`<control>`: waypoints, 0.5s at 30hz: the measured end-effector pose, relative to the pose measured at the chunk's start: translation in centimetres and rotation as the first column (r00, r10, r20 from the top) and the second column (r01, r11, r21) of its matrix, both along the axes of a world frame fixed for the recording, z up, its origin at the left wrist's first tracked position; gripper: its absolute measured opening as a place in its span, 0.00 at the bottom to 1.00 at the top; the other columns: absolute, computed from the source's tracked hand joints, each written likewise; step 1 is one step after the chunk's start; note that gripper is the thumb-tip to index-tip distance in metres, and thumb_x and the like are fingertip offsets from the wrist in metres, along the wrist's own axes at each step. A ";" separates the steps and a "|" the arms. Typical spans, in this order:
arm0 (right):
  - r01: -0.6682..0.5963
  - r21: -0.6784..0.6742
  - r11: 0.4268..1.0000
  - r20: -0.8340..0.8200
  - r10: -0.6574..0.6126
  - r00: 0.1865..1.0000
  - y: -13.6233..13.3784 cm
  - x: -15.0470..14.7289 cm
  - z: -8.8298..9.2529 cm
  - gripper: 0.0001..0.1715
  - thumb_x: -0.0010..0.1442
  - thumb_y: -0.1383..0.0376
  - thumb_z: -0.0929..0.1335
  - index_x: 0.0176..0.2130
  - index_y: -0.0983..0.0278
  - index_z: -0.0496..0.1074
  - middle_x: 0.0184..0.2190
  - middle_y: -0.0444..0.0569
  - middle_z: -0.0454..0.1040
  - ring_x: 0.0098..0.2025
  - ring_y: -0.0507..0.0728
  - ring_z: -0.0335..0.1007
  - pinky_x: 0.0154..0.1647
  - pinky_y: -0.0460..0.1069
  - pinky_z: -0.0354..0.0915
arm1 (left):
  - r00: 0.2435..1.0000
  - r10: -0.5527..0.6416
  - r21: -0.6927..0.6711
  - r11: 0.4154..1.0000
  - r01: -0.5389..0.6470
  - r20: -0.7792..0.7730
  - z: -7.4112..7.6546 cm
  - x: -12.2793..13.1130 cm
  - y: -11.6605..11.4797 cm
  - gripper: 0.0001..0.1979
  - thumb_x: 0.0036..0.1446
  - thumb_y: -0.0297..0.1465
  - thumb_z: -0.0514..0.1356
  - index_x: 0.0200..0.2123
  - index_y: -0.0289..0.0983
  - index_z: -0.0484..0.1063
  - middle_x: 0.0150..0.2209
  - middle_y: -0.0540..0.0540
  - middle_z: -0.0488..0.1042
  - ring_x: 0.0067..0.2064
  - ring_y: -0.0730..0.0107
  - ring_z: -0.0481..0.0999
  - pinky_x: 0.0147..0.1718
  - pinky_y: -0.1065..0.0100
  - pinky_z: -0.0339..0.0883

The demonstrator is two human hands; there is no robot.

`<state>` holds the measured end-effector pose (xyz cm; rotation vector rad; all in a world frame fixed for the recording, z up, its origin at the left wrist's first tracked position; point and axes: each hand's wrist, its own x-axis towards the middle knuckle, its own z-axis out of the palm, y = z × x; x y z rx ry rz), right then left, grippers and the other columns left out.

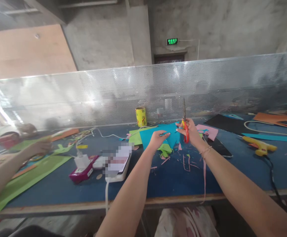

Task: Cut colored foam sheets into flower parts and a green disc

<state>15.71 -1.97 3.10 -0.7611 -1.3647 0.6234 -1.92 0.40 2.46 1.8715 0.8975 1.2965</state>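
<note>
My left hand point(158, 138) pinches the edge of a blue paper sheet point(149, 135) just above the table. In my right hand point(192, 130) is a pair of scissors point(186, 130) with red and yellow handles, its blades pointing up and away from the sheet. The blades look close together. Under the blue sheet lie green paper pieces point(166, 149), and thin pink scraps point(186, 163) are scattered in front of it. A pink paper piece point(209, 131) rests just past my right wrist.
Left of my arms are a phone point(121, 159) on a white stand and a purple power strip point(84, 171) with cables. A yellow tape roll point(141, 117) stands at the back. At right lies a yellow glue gun point(259, 145). Another person's hand point(38, 147) is far left.
</note>
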 end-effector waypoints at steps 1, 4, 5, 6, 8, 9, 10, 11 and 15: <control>-0.022 -0.019 1.000 0.032 0.023 0.999 0.0 0.1 -0.1 0.32 0.40 0.63 0.74 0.42 0.58 0.57 0.30 0.40 0.62 0.37 0.54 0.69 0.42 0.52 0.64 | 1.000 -0.011 -0.006 1.000 0.011 -0.011 0.0 0.0 0.1 0.14 0.45 0.40 0.61 0.21 0.34 0.69 0.21 0.52 0.66 0.26 0.74 0.64 0.26 0.71 0.57; -0.015 -0.069 0.997 0.117 0.023 0.993 0.1 0.2 -0.5 0.30 0.40 0.63 0.73 0.42 0.59 0.59 0.29 0.40 0.62 0.31 0.51 0.65 0.35 0.49 0.64 | 0.998 -0.010 -0.040 0.999 0.007 -0.055 -0.1 -0.1 0.6 0.18 0.47 0.42 0.59 0.16 0.35 0.63 0.16 0.54 0.57 0.22 0.77 0.58 0.23 0.72 0.52; -0.002 -0.080 0.997 0.131 0.012 0.991 0.2 0.2 -0.7 0.30 0.40 0.63 0.73 0.42 0.59 0.59 0.29 0.40 0.63 0.30 0.50 0.64 0.34 0.49 0.63 | 0.998 -0.001 -0.053 0.999 -0.003 -0.066 -0.2 -0.2 0.8 0.18 0.47 0.41 0.59 0.16 0.35 0.63 0.17 0.54 0.58 0.22 0.77 0.59 0.23 0.72 0.53; 0.008 -0.090 0.996 0.135 0.005 0.991 0.4 0.3 -0.9 0.30 0.40 0.63 0.73 0.42 0.59 0.59 0.30 0.41 0.63 0.29 0.50 0.63 0.33 0.48 0.63 | 0.997 0.012 -0.068 0.998 -0.017 -0.072 -0.2 -0.4 1.1 0.15 0.47 0.39 0.59 0.18 0.35 0.64 0.18 0.52 0.61 0.24 0.76 0.61 0.24 0.72 0.55; 0.026 -0.106 0.994 0.118 -0.013 0.993 0.6 0.4 -1.2 0.31 0.40 0.62 0.73 0.42 0.59 0.59 0.31 0.41 0.64 0.29 0.50 0.62 0.32 0.48 0.62 | 0.994 0.043 -0.112 0.992 -0.055 -0.103 -0.3 -0.9 1.5 0.07 0.46 0.34 0.58 0.25 0.35 0.69 0.27 0.48 0.70 0.30 0.72 0.68 0.29 0.72 0.59; 0.041 -0.113 0.993 0.101 -0.030 0.994 0.7 0.5 -1.2 0.30 0.39 0.62 0.73 0.42 0.60 0.59 0.31 0.42 0.64 0.30 0.50 0.62 0.32 0.48 0.62 | 0.987 0.059 -0.146 0.986 -0.081 -0.148 -0.4 -1.2 1.6 0.07 0.45 0.31 0.58 0.29 0.35 0.71 0.32 0.45 0.72 0.35 0.69 0.69 0.31 0.72 0.61; 0.058 -0.121 0.991 0.081 -0.049 0.996 0.7 0.6 -1.2 0.30 0.39 0.62 0.73 0.41 0.60 0.60 0.31 0.42 0.64 0.30 0.50 0.62 0.32 0.48 0.62 | 0.971 0.066 -0.180 0.978 -0.109 -0.230 -0.4 -1.6 1.6 0.10 0.42 0.29 0.58 0.32 0.35 0.72 0.37 0.43 0.73 0.38 0.66 0.70 0.32 0.71 0.61; 0.076 -0.128 0.989 0.057 -0.069 0.996 0.7 0.7 -1.2 0.30 0.38 0.62 0.73 0.40 0.60 0.60 0.32 0.42 0.64 0.31 0.51 0.62 0.32 0.48 0.62 | 0.939 0.056 -0.209 0.969 -0.133 -0.340 -0.4 -2.0 1.6 0.13 0.39 0.28 0.59 0.33 0.36 0.73 0.40 0.42 0.73 0.40 0.63 0.70 0.33 0.71 0.62; 0.087 -0.146 0.986 -0.077 -0.099 0.992 0.7 1.3 -0.9 0.28 0.37 0.62 0.74 0.38 0.60 0.61 0.32 0.42 0.63 0.32 0.50 0.62 0.33 0.47 0.61 | 0.766 -0.184 -0.276 0.961 0.009 -0.616 -0.4 -3.2 1.2 0.22 0.27 0.27 0.65 0.34 0.40 0.76 0.43 0.42 0.73 0.41 0.57 0.71 0.31 0.69 0.63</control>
